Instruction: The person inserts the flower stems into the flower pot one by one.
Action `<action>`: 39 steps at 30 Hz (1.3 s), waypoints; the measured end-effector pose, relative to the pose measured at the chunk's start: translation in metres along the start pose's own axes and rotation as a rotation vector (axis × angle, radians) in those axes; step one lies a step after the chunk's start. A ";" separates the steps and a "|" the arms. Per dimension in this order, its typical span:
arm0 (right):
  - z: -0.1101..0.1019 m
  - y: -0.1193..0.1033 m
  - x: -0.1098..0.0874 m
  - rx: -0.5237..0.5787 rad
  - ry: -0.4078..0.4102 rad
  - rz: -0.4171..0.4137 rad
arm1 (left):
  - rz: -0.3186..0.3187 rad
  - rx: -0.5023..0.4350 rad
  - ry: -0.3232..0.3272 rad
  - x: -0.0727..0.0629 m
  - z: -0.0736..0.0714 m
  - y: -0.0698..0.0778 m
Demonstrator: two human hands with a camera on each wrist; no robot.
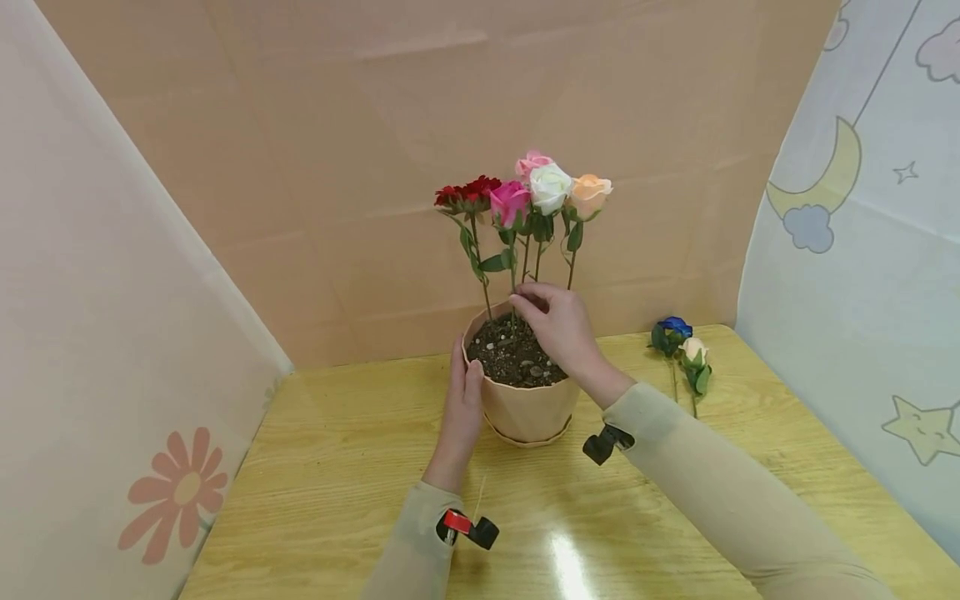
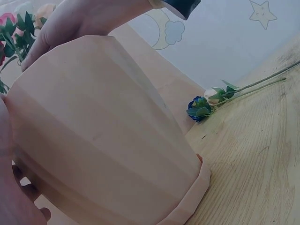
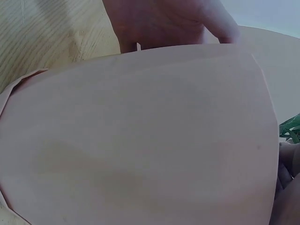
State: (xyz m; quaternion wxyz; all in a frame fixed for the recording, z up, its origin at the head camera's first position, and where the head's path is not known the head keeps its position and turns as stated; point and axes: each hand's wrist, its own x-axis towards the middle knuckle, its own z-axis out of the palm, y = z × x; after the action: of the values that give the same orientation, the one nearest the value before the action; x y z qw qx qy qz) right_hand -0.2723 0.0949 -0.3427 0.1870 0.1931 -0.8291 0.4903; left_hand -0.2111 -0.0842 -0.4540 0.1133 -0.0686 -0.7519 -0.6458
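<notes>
A peach flowerpot (image 1: 528, 408) full of dark soil (image 1: 506, 354) stands on a matching saucer. Upright in it are a magenta rose (image 1: 510, 204), a white rose (image 1: 551, 188), a pink rose (image 1: 533, 161), a peach rose (image 1: 589, 196) and dark red flowers (image 1: 468, 193). My left hand (image 1: 461, 408) holds the pot's left side, thumb by the rim; the left wrist view shows its fingers partly behind the wall. My right hand (image 1: 558, 325) reaches over the rim, pinching a rose stem above the soil. Those fingertips overlap the magenta rose's stem.
On the wooden table (image 1: 337, 467), right of the pot, lie a blue rose (image 1: 673, 327) and a cream rose (image 1: 695, 352) with long stems. A brown cloth backdrop (image 1: 337, 208) hangs close behind the pot. Patterned cloth walls flank the table.
</notes>
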 end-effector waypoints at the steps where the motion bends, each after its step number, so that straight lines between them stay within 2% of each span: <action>1: 0.000 0.000 0.000 0.010 0.002 0.006 | 0.001 -0.002 -0.001 0.000 0.000 0.000; 12: -0.004 0.000 -0.004 0.029 0.014 0.040 | 0.005 0.006 0.001 -0.002 0.000 0.000; 22: -0.013 0.003 -0.011 0.029 0.027 0.034 | -0.011 0.013 0.001 -0.003 0.001 0.000; 29: -0.028 0.001 -0.019 0.033 0.028 0.065 | -0.012 0.001 0.005 -0.004 0.001 0.000; 35: -0.046 0.009 -0.025 0.037 0.021 0.082 | 0.004 -0.017 0.020 -0.004 0.001 0.001; 39: -0.063 0.014 -0.031 -0.017 0.015 0.108 | 0.005 -0.014 0.024 -0.003 0.001 0.002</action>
State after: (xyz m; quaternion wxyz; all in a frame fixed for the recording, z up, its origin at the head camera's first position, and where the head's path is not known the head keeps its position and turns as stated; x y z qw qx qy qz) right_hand -0.2455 0.1609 -0.3405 0.1684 0.1428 -0.8411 0.4938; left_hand -0.2078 -0.0826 -0.4535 0.1235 -0.0638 -0.7458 -0.6515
